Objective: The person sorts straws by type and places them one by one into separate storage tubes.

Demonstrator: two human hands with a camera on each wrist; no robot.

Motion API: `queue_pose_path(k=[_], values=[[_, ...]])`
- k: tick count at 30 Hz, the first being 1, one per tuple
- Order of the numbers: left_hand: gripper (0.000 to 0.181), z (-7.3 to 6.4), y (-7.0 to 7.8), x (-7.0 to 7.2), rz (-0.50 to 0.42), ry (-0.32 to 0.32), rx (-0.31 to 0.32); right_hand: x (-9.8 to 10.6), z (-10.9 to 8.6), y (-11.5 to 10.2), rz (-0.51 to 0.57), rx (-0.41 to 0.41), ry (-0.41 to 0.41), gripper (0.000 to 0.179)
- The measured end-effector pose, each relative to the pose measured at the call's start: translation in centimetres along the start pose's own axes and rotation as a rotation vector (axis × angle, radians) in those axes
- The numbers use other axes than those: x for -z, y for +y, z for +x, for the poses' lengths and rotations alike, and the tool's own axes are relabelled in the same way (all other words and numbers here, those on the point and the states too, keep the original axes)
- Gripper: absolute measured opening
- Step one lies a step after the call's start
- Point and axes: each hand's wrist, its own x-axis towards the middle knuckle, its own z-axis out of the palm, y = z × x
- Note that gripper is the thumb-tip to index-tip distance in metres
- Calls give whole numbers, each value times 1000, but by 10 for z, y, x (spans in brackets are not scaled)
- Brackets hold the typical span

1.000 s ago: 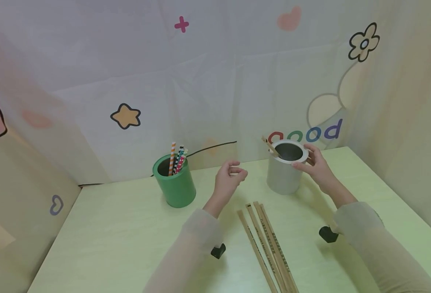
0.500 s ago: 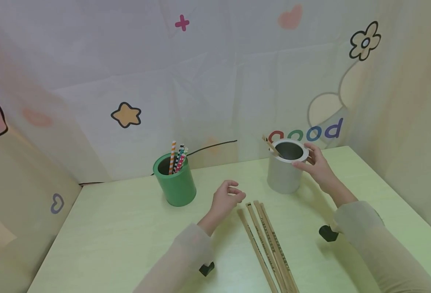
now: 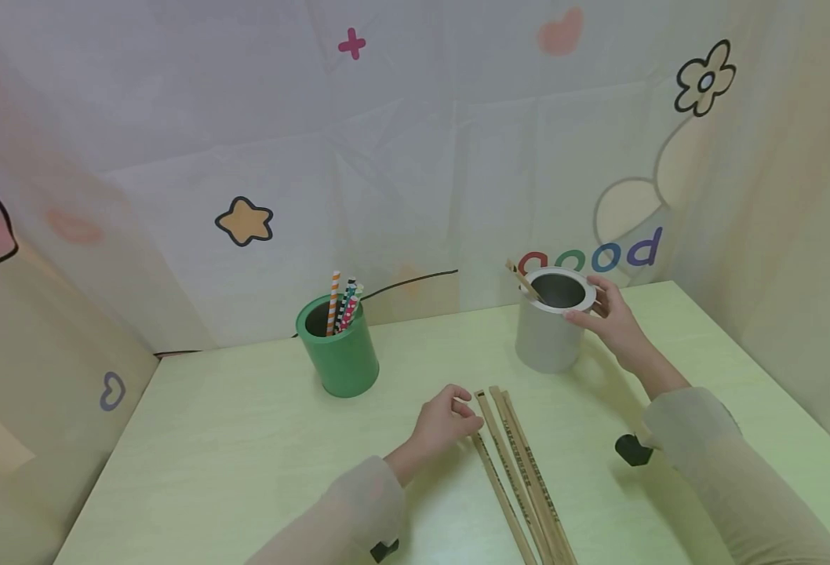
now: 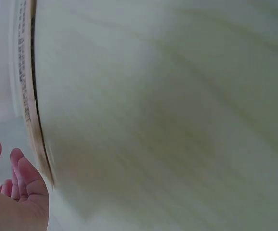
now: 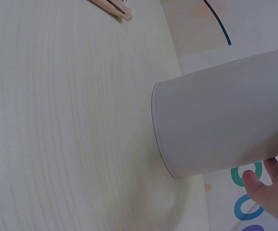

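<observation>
Head view: flat sticks (image 3: 525, 471), near side of grey canister (image 3: 547, 341), long axes running past its left; left hand (image 3: 445, 424), nearer, beside their canister-end tips, thumb and fingers parted; right hand (image 3: 616, 326) gripping canister's rim

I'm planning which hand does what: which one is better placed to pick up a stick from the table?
The left, I'd judge. The left hand is right by the far end of the leftmost stick, while the right hand holds the white pot, farther off.
</observation>
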Motion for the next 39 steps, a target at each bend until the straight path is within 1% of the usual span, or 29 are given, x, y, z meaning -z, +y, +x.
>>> queue_pose_path(k=[6, 10, 13, 19, 25, 32, 39], values=[[33, -5, -6, -8, 75, 8, -9, 0, -1, -1, 1, 0, 2, 81], [31, -8, -7, -11, 128, 19, -22, 0, -2, -2, -4, -1, 4, 81], [30, -9, -6, -12, 169, 13, -22, 0, -2, -2, -6, -1, 4, 81], [25, -8, -7, -13, 286, -19, -34, 1, 0, 0, -2, 3, 0, 81], [25, -5, -5, -13, 391, 2, -56, 1, 1, 1, 0, 1, -1, 81], [25, -3, -3, -16, 467, 23, -32, 0, 1, 1, 2, 9, -1, 80], [29, 0, -3, -20, 552, 38, -12, 0, 1, 1, 1, 1, -1, 81]])
